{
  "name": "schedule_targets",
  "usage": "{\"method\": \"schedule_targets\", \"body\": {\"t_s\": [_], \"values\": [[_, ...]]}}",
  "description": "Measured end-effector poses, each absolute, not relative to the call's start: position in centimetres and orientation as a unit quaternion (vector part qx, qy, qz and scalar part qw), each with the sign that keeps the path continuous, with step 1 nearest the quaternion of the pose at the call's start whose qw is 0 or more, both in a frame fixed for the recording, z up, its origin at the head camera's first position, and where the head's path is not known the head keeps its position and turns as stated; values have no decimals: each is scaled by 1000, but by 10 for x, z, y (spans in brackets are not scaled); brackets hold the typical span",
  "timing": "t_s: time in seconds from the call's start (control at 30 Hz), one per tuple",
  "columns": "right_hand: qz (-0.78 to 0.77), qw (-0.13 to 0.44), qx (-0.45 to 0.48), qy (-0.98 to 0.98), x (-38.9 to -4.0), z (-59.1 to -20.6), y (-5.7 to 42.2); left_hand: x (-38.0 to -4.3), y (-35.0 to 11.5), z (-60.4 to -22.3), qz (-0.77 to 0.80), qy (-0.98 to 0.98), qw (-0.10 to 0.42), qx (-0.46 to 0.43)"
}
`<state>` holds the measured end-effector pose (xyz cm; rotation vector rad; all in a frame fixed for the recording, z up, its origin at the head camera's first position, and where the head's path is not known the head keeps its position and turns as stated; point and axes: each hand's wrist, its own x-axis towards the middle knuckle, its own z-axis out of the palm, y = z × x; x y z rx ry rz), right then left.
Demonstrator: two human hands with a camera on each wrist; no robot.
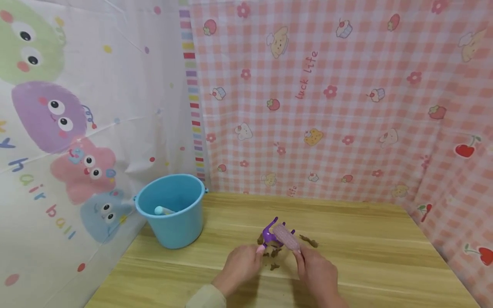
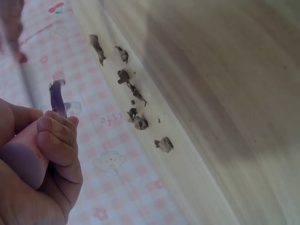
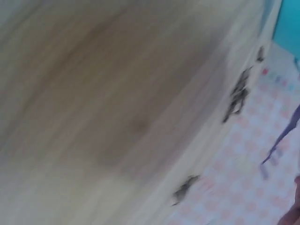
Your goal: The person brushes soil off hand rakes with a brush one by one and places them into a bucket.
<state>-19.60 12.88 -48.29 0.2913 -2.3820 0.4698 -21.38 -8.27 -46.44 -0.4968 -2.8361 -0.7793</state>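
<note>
My left hand [image 1: 242, 263] grips the pink handle [image 2: 29, 157] of a small purple hand rake [image 1: 268, 236], its tines spread upward above the table. In my right hand [image 1: 319, 271] is a flat, pale pink, textured piece with a rounded end [image 1: 286, 237]; its exact kind cannot be made out. It overlaps the rake's head in the head view. Brown dirt clumps [image 1: 274, 267] lie on the table just under both hands, with a longer clump [image 1: 309, 241] off to the right. The right wrist view catches only a purple tine [image 3: 283, 133] and some fingers [image 3: 291, 215].
A blue bucket [image 1: 177, 231] stands at the left of the wooden table [image 1: 366, 256], with a light blue-tipped stick [image 1: 163, 210] inside. Behind the table hangs a pink checked cloth [image 1: 327, 115], and a cartoon-print cloth [image 1: 131, 85] hangs at the left.
</note>
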Motion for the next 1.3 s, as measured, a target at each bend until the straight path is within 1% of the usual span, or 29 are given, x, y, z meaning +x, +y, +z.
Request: {"method": "schedule_targets", "body": {"t_s": [0.07,0.13,0.3,0.6,0.9,0.97,1.17,1.3], "values": [[177,347,141,-910,-193,-482,122,-215,-83,-463,-253,-948,91,-168],[171,339,153,-912,-191,-481,118,-215,-84,-462,-249,-948,98,-170],[166,320,130,-923,-188,-482,116,-213,-86,-463,-243,-951,99,-166],[160,305,119,-931,-189,-481,116,-212,-86,-464,-241,-951,107,-164],[161,302,104,-934,-192,-485,119,-212,-85,-465,-239,-950,106,-169],[161,300,103,-935,-192,-485,120,-212,-85,-464,-242,-950,102,-169],[164,278,93,-942,-193,-483,123,-211,-84,-464,-253,-950,60,-172],[167,270,90,-944,-194,-481,125,-211,-84,-467,-257,-950,47,-171]]}}
